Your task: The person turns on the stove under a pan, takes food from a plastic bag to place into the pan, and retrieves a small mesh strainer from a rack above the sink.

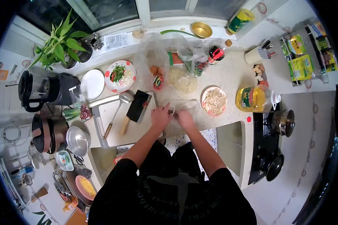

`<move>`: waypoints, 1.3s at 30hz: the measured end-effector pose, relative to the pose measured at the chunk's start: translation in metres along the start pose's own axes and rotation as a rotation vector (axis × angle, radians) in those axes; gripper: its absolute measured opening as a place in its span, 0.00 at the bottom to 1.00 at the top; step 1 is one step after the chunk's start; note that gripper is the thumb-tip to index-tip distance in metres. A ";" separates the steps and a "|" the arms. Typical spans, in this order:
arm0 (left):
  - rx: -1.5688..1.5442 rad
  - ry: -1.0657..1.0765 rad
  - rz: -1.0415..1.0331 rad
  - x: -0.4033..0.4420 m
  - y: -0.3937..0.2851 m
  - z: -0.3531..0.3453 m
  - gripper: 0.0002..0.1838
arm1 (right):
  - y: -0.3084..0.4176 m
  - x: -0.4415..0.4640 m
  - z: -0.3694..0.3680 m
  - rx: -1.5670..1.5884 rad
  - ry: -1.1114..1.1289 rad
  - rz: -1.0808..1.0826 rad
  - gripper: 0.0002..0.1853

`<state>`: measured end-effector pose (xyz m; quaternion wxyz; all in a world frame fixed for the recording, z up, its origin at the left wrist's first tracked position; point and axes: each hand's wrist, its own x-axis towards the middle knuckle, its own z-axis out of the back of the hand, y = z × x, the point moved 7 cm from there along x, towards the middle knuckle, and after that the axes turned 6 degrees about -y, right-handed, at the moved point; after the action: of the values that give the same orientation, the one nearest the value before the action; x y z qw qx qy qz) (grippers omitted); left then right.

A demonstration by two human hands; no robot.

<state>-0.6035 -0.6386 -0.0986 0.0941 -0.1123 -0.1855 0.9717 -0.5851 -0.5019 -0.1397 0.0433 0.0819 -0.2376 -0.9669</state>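
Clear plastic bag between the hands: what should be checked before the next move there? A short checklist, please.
1. Both hands at the bag: ok. The left hand and right hand are close together at the clear plastic bag.
2. Bag's contents identified: cannot tell. Small dark bits show by the fingertips, too small to name.
3. Cleaver well away from fingers: not ok, I'd say. The cleaver lies on the cutting board, close beside the left hand.
4. Plate of pale strips clear of the right hand: ok, they are apart.
5. Oil bottle upright: cannot tell from this overhead view.
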 end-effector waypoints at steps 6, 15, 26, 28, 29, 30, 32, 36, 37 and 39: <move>-0.056 0.014 -0.041 -0.003 0.006 -0.005 0.36 | 0.010 -0.004 0.003 0.008 -0.133 -0.005 0.07; -0.164 -0.055 -0.110 -0.005 -0.004 0.005 0.47 | 0.004 -0.008 0.010 0.148 -0.202 -0.125 0.04; -0.262 -0.032 -0.158 0.003 -0.009 -0.003 0.37 | -0.034 -0.054 0.027 1.114 -0.262 -0.552 0.08; -0.278 -0.024 -0.175 0.002 -0.016 0.001 0.36 | -0.033 -0.062 0.036 1.194 -0.280 -0.586 0.09; -0.284 -0.019 -0.186 0.002 -0.019 0.003 0.35 | -0.032 -0.066 0.041 1.218 -0.294 -0.596 0.09; -0.291 -0.014 -0.196 0.002 -0.022 0.002 0.34 | -0.034 -0.070 0.042 1.243 -0.308 -0.607 0.09; -0.371 -0.078 -0.196 0.006 -0.024 0.004 0.32 | -0.040 -0.072 0.038 0.997 -0.293 -0.558 0.09; -0.496 -0.122 -0.142 0.008 -0.020 0.012 0.32 | -0.007 -0.051 0.064 0.445 -0.364 -0.197 0.07; -0.523 -0.144 -0.139 0.007 -0.017 0.014 0.31 | 0.000 -0.043 0.062 0.388 -0.337 -0.160 0.04; -0.575 -0.193 -0.130 0.005 -0.010 0.018 0.30 | 0.012 -0.028 0.054 0.277 -0.279 -0.083 0.01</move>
<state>-0.6110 -0.6344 -0.0789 0.1025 -0.0295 -0.4675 0.8775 -0.5666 -0.4843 -0.0837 -0.0416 -0.0381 -0.3687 -0.9278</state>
